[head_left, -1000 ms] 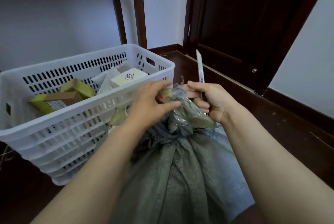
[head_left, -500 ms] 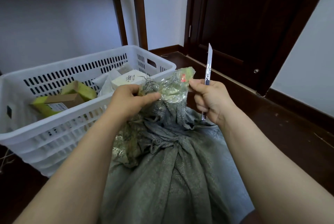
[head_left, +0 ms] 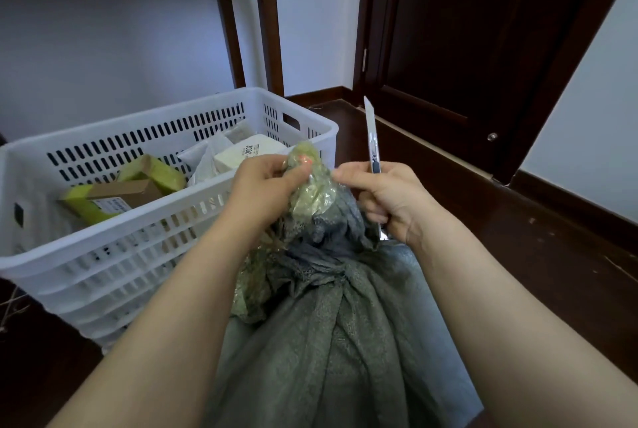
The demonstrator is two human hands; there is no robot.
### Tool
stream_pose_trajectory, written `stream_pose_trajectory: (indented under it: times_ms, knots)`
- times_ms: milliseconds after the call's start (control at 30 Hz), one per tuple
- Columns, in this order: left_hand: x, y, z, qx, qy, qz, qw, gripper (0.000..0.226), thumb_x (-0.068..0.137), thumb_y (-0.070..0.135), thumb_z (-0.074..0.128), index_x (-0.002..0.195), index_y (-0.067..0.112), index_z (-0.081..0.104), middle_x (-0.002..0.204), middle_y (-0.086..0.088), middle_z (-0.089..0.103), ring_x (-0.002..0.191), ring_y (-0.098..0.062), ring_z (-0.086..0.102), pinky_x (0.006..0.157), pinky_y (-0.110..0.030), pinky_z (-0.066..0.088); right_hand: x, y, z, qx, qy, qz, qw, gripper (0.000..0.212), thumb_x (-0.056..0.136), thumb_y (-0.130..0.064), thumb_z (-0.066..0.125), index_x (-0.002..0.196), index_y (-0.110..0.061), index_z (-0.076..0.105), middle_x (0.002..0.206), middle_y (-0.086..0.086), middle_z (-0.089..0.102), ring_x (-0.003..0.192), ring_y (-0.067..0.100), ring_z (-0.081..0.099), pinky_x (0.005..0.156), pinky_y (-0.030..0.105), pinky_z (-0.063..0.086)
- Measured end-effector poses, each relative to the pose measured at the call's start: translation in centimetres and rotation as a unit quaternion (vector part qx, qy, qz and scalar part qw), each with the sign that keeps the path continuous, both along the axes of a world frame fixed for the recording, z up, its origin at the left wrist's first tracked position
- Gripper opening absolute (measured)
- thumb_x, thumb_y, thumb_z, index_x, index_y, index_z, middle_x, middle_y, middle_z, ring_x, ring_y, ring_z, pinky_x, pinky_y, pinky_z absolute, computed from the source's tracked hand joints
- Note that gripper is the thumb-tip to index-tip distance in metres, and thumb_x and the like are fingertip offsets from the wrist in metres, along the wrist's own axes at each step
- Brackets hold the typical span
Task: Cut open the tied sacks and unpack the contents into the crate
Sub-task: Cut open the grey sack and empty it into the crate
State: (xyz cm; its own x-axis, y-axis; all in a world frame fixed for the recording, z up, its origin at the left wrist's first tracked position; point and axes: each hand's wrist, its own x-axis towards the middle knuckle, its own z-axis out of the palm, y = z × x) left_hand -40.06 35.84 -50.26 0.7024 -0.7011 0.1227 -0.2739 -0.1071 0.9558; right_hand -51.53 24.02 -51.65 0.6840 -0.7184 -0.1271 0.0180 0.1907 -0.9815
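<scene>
We judge it partway; boxes already lie in the crate; our left hand pinches the sack's crinkled top, still tied, just beside it; right hand grips the knife, blade up.

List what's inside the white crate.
Inside the white crate lie two green-and-brown cartons, a white box marked 2002 and pale packets. The left hand covers the box's near corner; anything beneath them is hidden.

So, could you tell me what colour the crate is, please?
The crate is white, with slotted walls; the head view shows it best.
</scene>
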Motion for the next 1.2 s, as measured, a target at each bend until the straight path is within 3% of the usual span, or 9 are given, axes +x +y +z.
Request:
stream_pose_trajectory:
  times_ms: [100,267,400,533,767,900,1000,1067,1200]
  knots:
    - [0.2,0.1,0.2,-0.038,0.121,-0.022,0.992,0.014,0.089,0.019,0.063,0.083,0.008,0.070,0.071,-0.007,0.072,0.061,-0.019,0.066,0.061,-0.031,0.056,0.0,0.4,-0.2,-0.010,0.034,0.017,0.999,0.031,0.071,-0.006,0.078,0.098,0.001,0.064,0.063,0.009,0.058,0.029,0.004,0.023,0.032,0.012,0.016]
    - [0.4,0.7,0.6,-0.072,0.207,-0.065,0.973,0.018,0.086,0.002,0.060,0.073,0.010,0.068,0.062,-0.001,0.070,0.051,-0.009,0.063,0.045,-0.016,0.048,0.3,0.5,0.0,-0.018,0.025,-0.020,0.999,0.037,0.074,-0.002,0.075,0.107,0.009,0.061,0.053,0.007,0.050,0.029,0.005,0.023,0.033,0.011,0.017]
    - [0.4,1.1,0.5,-0.074,0.189,-0.091,0.975,0.019,0.085,-0.006,0.057,0.077,0.009,0.067,0.064,0.000,0.070,0.053,-0.008,0.065,0.048,-0.017,0.050,0.3,0.8,0.4,-0.047,0.039,-0.053,0.997,0.032,0.070,-0.001,0.079,0.098,0.005,0.066,0.050,0.005,0.053,0.026,0.005,0.029,0.030,0.012,0.020]
    - [-0.2,0.7,0.3,-0.095,0.181,-0.053,0.977,0.015,0.082,-0.008,0.061,0.085,0.006,0.067,0.061,0.001,0.071,0.051,-0.006,0.065,0.046,-0.015,0.048,0.4,1.2,1.3,-0.102,0.001,-0.083,0.991,0.020,0.069,0.008,0.076,0.086,0.002,0.069,0.064,0.008,0.061,0.029,-0.002,0.046,0.033,0.008,0.033]
    - [-0.2,0.5,-0.1,-0.103,0.189,-0.034,0.976,0.016,0.075,-0.004,0.070,0.087,0.005,0.065,0.060,0.002,0.070,0.051,-0.005,0.064,0.048,-0.014,0.048,0.1,1.7,1.8,-0.095,-0.040,-0.017,0.995,0.014,0.073,0.005,0.074,0.086,0.006,0.068,0.044,-0.006,0.061,0.030,-0.002,0.048,0.035,0.005,0.034]
    - [-0.4,0.5,-0.5,-0.086,0.202,-0.062,0.974,0.009,0.078,0.000,0.068,0.080,0.009,0.067,0.060,0.003,0.068,0.050,-0.004,0.061,0.046,-0.014,0.047,-0.2,1.3,1.8,-0.096,0.030,-0.007,0.995,0.018,0.077,-0.023,0.076,0.084,-0.007,0.070,0.059,0.003,0.055,0.033,0.003,0.033,0.033,0.015,0.024]
    - [-0.3,0.0,-0.8,-0.111,0.208,0.009,0.972,0.004,0.080,0.004,0.069,0.077,0.007,0.070,0.061,-0.003,0.071,0.053,-0.011,0.064,0.050,-0.019,0.052,0.0,0.8,2.3,-0.042,0.086,0.001,0.995,0.043,0.088,-0.054,0.054,0.089,-0.012,0.065,0.067,0.000,0.052,0.043,0.008,0.031,0.036,0.020,0.022]
    - [-0.1,-0.2,-1.1,-0.124,0.197,0.042,0.972,0.006,0.079,0.009,0.072,0.073,0.010,0.071,0.062,-0.002,0.071,0.054,-0.011,0.065,0.054,-0.021,0.055,-0.3,0.7,2.8,-0.039,0.088,0.027,0.995,0.034,0.098,-0.041,0.042,0.093,-0.011,0.059,0.060,-0.002,0.049,0.041,0.008,0.030,0.034,0.017,0.020]
    - [0.0,-0.7,-1.4,-0.110,0.188,0.038,0.975,0.010,0.082,0.009,0.068,0.073,0.011,0.071,0.063,-0.003,0.071,0.056,-0.013,0.063,0.052,-0.020,0.052,-0.9,0.9,2.9,-0.172,0.138,0.100,0.970,0.022,0.100,-0.016,0.041,0.093,-0.007,0.060,0.055,0.001,0.049,0.037,0.007,0.029,0.031,0.016,0.022]
